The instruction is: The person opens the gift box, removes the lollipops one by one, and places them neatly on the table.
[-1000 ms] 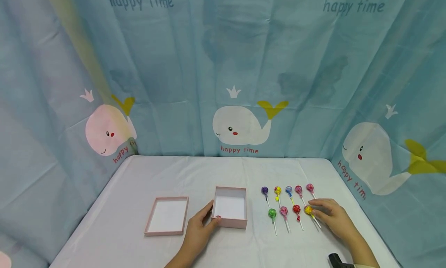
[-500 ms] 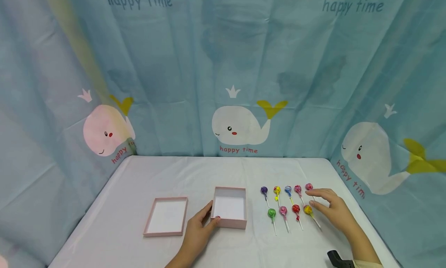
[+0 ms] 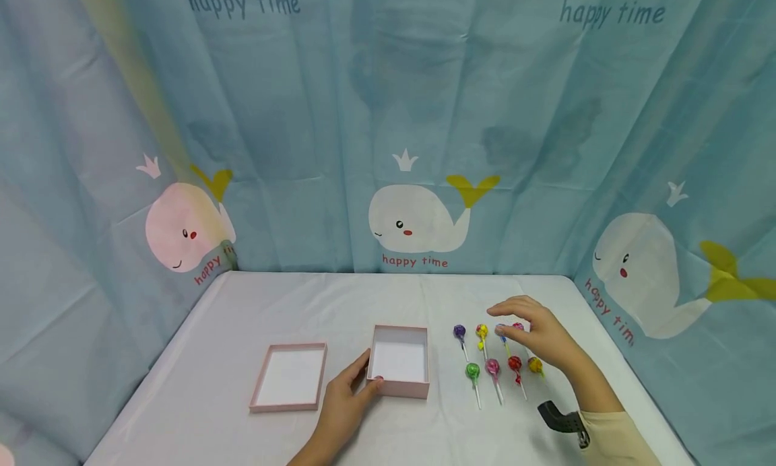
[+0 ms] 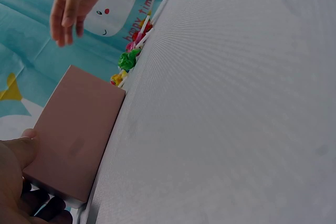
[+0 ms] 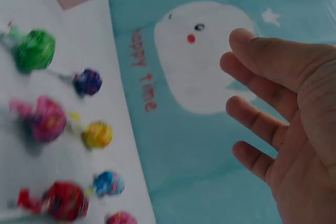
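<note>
My left hand (image 3: 345, 398) holds a pale pink open-topped box (image 3: 400, 388) at its left side, the thumb over the front corner. In the left wrist view the thumb presses the box's side wall (image 4: 79, 129), with the other fingers around its end. My right hand (image 3: 539, 331) hovers over the right part of two rows of wrapped lollipops, fingers apart and nothing in them. Purple (image 3: 459, 331) and yellow lollipops (image 3: 481, 330) lie in the back row, green (image 3: 473, 370), pink (image 3: 493, 367) and red ones (image 3: 514, 363) in front. The back row's right end is hidden behind the hand.
A shallow pink lid (image 3: 285, 407), white inside, lies left of the box on the white tablecloth (image 3: 339, 304). Blue curtains (image 3: 303, 210) with whale prints stand behind and on both sides. A black strap-like piece (image 3: 560, 417) sticks out at my right wrist.
My right hand has lifted from beside the front yellow lollipop and moved back and left over the back row, empty. My left hand and the box have stayed put.
</note>
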`<state>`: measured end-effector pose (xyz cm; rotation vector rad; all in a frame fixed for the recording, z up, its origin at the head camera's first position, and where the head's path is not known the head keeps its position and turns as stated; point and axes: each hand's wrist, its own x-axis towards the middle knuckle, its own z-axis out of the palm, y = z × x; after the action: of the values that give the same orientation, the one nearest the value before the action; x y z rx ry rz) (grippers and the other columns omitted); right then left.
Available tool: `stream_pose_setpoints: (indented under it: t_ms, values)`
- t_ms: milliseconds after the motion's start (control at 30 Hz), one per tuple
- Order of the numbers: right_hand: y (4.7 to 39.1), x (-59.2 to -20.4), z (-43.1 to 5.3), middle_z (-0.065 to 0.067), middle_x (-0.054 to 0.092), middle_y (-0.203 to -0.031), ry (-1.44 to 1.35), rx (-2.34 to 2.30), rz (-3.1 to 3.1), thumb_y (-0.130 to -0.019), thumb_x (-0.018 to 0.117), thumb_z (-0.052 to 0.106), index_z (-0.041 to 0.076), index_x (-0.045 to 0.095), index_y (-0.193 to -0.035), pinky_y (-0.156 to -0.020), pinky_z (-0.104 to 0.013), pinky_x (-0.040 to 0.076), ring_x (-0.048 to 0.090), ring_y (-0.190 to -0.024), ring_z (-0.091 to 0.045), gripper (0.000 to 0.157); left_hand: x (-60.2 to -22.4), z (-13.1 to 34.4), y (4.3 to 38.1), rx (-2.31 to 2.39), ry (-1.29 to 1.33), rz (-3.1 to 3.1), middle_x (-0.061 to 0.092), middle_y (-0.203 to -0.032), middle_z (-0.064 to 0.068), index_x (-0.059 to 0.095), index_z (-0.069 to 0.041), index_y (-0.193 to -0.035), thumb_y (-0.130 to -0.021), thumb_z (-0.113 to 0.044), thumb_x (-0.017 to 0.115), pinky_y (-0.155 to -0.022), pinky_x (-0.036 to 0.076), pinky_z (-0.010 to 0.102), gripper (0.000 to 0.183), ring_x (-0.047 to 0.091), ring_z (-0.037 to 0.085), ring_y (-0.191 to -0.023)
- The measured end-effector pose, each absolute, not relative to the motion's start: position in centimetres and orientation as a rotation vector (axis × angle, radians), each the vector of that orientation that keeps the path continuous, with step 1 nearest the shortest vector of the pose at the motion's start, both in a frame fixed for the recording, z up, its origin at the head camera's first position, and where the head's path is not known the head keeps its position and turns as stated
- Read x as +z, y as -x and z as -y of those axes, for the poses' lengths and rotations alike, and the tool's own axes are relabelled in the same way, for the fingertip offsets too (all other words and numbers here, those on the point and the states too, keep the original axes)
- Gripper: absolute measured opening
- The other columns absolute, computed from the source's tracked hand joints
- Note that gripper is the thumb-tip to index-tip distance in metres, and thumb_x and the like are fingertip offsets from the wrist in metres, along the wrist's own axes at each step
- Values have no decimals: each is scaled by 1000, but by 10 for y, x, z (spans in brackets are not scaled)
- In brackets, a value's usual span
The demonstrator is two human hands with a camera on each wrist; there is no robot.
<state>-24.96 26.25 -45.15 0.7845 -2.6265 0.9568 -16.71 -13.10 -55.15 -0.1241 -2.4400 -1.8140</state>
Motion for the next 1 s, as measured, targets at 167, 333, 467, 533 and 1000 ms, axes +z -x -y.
stream_pose_setpoints:
  t_ms: [167, 333, 467, 533, 1000]
  values:
    - [260, -434, -231, 15, 69, -121, -962, 1004, 2628, -92, 79, 26, 34, 74, -119, -102, -48, 54, 57, -121, -13, 29, -551, 132, 167, -1824, 129, 2426, 48, -157, 10, 50, -10, -151, -90, -26, 80, -116, 41, 34, 71, 42, 28, -146]
    - [269, -424, -200, 15, 67, -123, -1117, 1066, 2633, -92, 79, 29, 34, 73, -120, -105, -48, 54, 58, -123, -13, 29, -550, 132, 166, -1843, 123, 2416, 48, -157, 9, 50, -9, -151, -90, -23, 80, -116, 40, 34, 70, 42, 27, -147]
    - [276, -423, -178, 16, 66, -124, -1227, 1083, 2623, -91, 80, 30, 34, 73, -121, -103, -43, 55, 58, -122, -11, 30, -549, 131, 166, -1851, 124, 2410, 48, -156, 9, 50, -8, -151, -90, -21, 80, -116, 40, 34, 69, 42, 27, -147]
    - [278, -423, -167, 17, 66, -124, -1261, 1081, 2633, -91, 80, 30, 34, 73, -121, -104, -42, 55, 57, -123, -10, 32, -548, 130, 165, -1845, 126, 2412, 48, -156, 9, 50, -8, -151, -90, -20, 80, -116, 40, 35, 69, 42, 27, -147]
    - [285, -446, -102, 16, 68, -120, -1563, 1140, 2741, -88, 83, 21, 29, 76, -116, -105, -31, 53, 59, -117, -6, 31, -553, 132, 166, -1811, 176, 2414, 49, -155, 10, 50, -6, -150, -91, -23, 79, -116, 41, 37, 68, 44, 29, -145]
